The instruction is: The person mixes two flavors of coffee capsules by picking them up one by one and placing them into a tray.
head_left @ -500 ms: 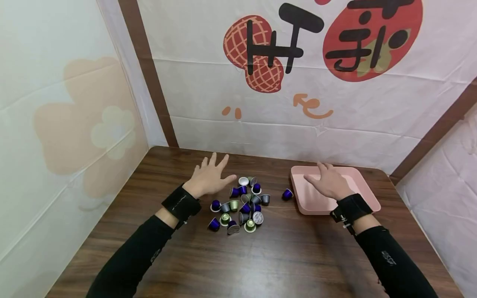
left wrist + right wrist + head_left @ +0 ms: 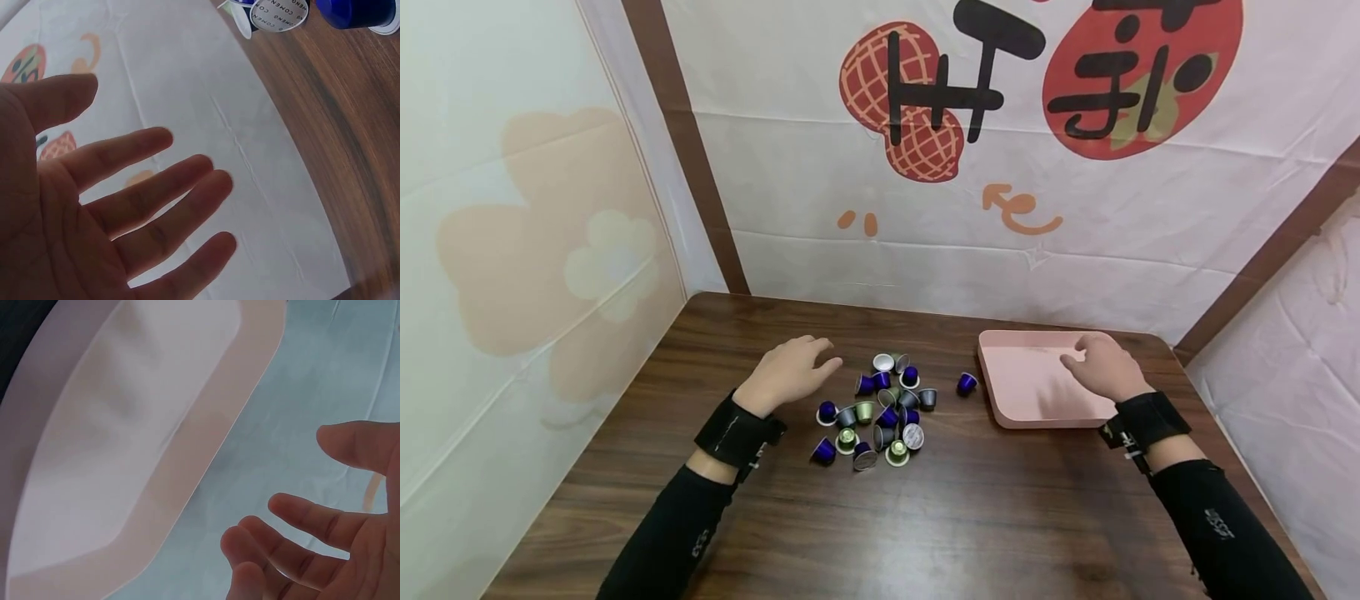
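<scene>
Several small coffee capsules [image 2: 865,412] in purple, green and grey-blue lie in a loose cluster on the table. One purple capsule [image 2: 967,383] lies apart, just left of a pink tray [image 2: 1037,422]. My left hand [image 2: 786,372] hovers left of the cluster, holding nothing; in the left wrist view its fingers [image 2: 156,231] are spread and relaxed. Over the right part of the tray is my right hand [image 2: 1108,367], also holding nothing. Its fingers [image 2: 300,550] bend loosely beside the tray wall in the right wrist view.
The brown wooden table [image 2: 925,533] meets a white printed cloth [image 2: 820,267] along its back edge. More cloth hangs at the left and right sides. Black bands [image 2: 737,433] wrap both wrists.
My left hand has drawn back toward the lower left, its fingers less spread. The right hand has shifted right over the tray, with its fingers bending more. The head view has shifted slightly.
</scene>
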